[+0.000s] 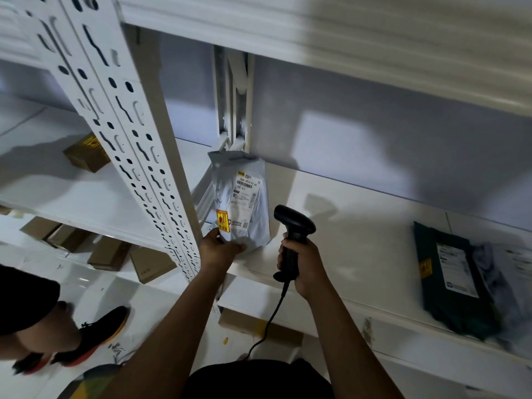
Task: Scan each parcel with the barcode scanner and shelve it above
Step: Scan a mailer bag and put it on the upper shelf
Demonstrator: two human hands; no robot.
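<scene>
Fingers (230, 248) of your left hand (220, 249) pinch the grey parcel (240, 203) upright on the shelf (359, 226), right hand (302, 263) wrapped round the scanner (293, 234), so just tip it at the barcode (244, 182).

We see the parcel (240, 197) on the shelf (359, 226) beside the upright post (138, 145) — the scanner (293, 234) to its right, another parcel (452, 272) far right.
</scene>
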